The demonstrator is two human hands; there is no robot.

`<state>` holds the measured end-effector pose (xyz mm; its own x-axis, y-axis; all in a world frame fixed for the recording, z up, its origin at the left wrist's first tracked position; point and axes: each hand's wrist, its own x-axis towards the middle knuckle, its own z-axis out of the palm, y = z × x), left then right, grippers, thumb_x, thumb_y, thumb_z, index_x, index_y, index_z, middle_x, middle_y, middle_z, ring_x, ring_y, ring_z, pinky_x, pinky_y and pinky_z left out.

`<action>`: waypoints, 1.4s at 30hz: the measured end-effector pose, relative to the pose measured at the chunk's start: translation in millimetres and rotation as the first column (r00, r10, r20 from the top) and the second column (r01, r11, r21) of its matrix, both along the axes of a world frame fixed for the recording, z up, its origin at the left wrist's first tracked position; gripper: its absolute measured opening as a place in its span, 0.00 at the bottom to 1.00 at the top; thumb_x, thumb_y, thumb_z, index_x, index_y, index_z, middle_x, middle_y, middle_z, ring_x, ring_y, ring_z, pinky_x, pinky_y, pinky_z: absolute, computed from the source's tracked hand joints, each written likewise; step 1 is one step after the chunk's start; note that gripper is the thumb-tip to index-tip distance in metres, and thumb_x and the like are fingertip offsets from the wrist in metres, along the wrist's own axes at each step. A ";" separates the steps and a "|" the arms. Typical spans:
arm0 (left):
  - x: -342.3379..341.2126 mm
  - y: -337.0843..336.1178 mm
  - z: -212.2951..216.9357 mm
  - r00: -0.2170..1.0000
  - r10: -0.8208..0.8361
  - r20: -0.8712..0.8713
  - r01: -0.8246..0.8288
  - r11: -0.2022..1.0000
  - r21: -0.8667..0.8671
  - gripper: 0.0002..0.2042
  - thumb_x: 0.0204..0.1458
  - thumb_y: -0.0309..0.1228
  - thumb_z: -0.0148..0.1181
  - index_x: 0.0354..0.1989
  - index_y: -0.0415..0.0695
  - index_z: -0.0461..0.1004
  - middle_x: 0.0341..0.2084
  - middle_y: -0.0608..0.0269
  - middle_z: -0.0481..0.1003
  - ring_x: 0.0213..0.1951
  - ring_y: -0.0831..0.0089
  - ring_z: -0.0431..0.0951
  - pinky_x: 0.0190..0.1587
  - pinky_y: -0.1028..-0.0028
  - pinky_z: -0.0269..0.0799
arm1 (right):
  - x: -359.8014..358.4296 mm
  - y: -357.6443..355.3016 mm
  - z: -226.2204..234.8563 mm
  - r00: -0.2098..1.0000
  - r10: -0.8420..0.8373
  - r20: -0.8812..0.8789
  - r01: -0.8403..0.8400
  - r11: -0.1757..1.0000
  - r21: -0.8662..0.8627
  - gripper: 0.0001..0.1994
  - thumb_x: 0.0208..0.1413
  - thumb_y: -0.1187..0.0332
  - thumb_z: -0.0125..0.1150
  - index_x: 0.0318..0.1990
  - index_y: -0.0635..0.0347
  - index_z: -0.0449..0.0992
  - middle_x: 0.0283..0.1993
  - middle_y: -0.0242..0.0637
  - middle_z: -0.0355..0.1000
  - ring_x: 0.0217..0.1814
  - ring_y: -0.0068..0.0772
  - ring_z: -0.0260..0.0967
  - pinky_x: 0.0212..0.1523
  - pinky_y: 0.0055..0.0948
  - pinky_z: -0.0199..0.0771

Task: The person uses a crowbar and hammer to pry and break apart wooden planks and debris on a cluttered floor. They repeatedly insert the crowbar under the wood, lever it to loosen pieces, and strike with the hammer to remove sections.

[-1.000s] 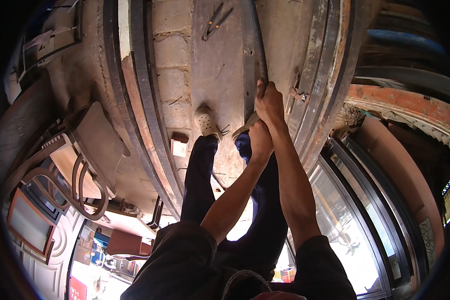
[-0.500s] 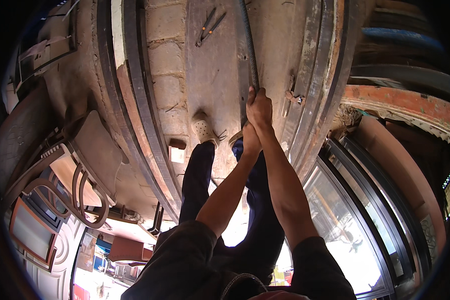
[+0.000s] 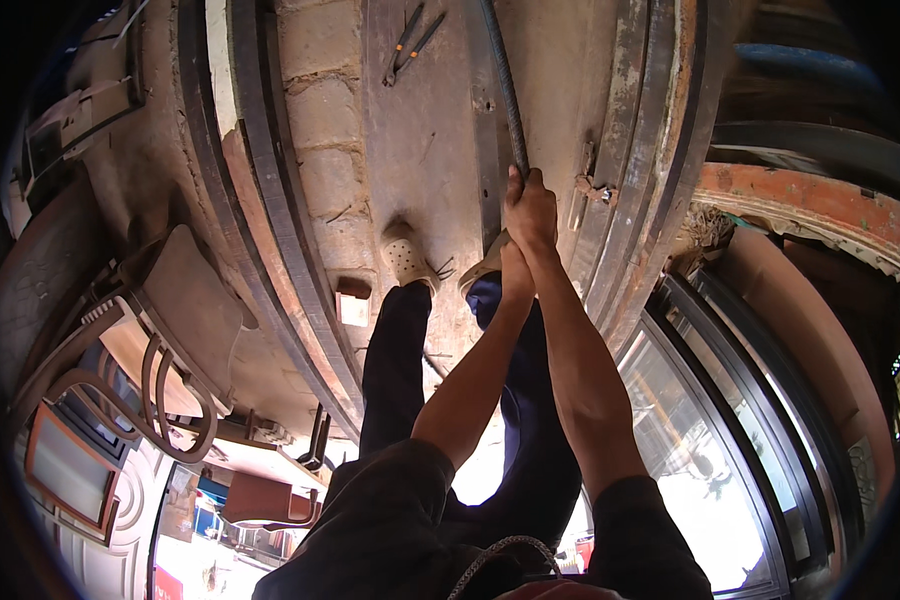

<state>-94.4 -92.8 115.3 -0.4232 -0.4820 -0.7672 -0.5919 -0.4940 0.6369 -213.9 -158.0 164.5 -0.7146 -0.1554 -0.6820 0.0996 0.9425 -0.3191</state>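
Note:
A long dark ribbed steel bar (image 3: 505, 85) runs from the top edge down to my hands, slanting slightly right as it nears me. My right hand (image 3: 532, 212) is wrapped around it, knuckles up. Close behind, toward my body, my left hand (image 3: 514, 272) is closed, partly covered by my right hand and wrist. The bar's near end is hidden in the hands. Beyond them, to the left, a pair of pincers (image 3: 398, 60) with dark handles and orange parts lies on the board.
I stand in beige clogs (image 3: 407, 260) on a wide wooden board (image 3: 420, 150) beside bricks (image 3: 328, 180). Long beams flank me at left (image 3: 270, 200) and right (image 3: 625, 170). A rusty metal fitting (image 3: 595, 190) sits by the right beams. Chairs (image 3: 185, 300) stand left; framed glass panels (image 3: 700, 450) lean right.
Both hands have shifted slightly to the right with the bar, whose near part now slants more to the right. The view has moved a little too. The grip looks the same.

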 end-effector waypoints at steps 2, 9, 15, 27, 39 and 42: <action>-19.4 -5.2 28.7 0.986 -0.164 -0.018 0.162 0.982 -0.099 0.12 0.45 0.31 0.61 0.34 0.34 0.75 0.26 0.44 0.77 0.35 0.54 0.80 0.35 0.61 0.72 | -10.3 13.1 3.8 0.999 -0.029 0.037 0.030 0.999 -0.018 0.20 0.63 0.52 0.42 0.41 0.63 0.65 0.30 0.62 0.73 0.37 0.66 0.71 0.39 0.55 0.71; -48.9 -49.5 109.2 0.960 -0.081 -0.267 0.014 0.969 -0.247 0.11 0.43 0.29 0.63 0.29 0.31 0.74 0.25 0.42 0.76 0.34 0.51 0.79 0.33 0.62 0.72 | -25.0 -18.2 62.3 0.999 -0.003 -0.032 0.004 1.000 0.026 0.19 0.63 0.54 0.43 0.40 0.65 0.65 0.31 0.63 0.73 0.35 0.68 0.71 0.36 0.55 0.72; -40.5 -49.7 113.5 0.939 -0.344 0.029 0.341 0.910 -0.236 0.11 0.41 0.27 0.63 0.29 0.31 0.74 0.24 0.43 0.76 0.32 0.52 0.79 0.33 0.63 0.72 | -32.2 -13.5 63.5 0.997 -0.047 0.061 0.054 0.990 -0.132 0.20 0.63 0.56 0.44 0.37 0.70 0.67 0.30 0.65 0.71 0.36 0.67 0.71 0.37 0.54 0.71; 21.9 -39.4 7.1 0.989 -0.072 -0.131 0.076 0.997 0.025 0.12 0.43 0.32 0.63 0.32 0.35 0.76 0.26 0.46 0.77 0.31 0.56 0.79 0.34 0.63 0.72 | 20.4 -20.4 -2.8 0.991 -0.041 -0.130 0.039 0.999 -0.022 0.19 0.63 0.55 0.43 0.39 0.66 0.65 0.26 0.64 0.71 0.33 0.67 0.71 0.33 0.55 0.72; 20.5 -48.0 3.0 0.982 -0.148 -0.119 0.150 0.989 0.005 0.15 0.43 0.34 0.63 0.37 0.37 0.75 0.29 0.45 0.77 0.35 0.58 0.79 0.38 0.63 0.72 | 26.1 -23.0 -18.8 0.984 -0.055 -0.168 0.049 0.998 -0.039 0.16 0.62 0.57 0.46 0.36 0.63 0.64 0.21 0.60 0.70 0.27 0.65 0.71 0.29 0.55 0.71; 6.6 -41.5 3.5 0.980 -0.117 -0.158 0.127 0.991 0.052 0.16 0.41 0.33 0.63 0.36 0.35 0.75 0.29 0.43 0.77 0.37 0.53 0.79 0.38 0.62 0.72 | 15.7 -18.7 -20.6 0.984 -0.014 -0.175 0.021 0.999 0.036 0.16 0.62 0.56 0.47 0.36 0.62 0.65 0.22 0.60 0.71 0.29 0.65 0.71 0.31 0.55 0.72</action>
<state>-87.8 -134.3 118.8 -0.5915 -0.3736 -0.7145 -0.5470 -0.4651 0.6960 -198.2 -176.7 143.9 -0.8259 -0.1184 -0.5513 0.0620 0.9527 -0.2975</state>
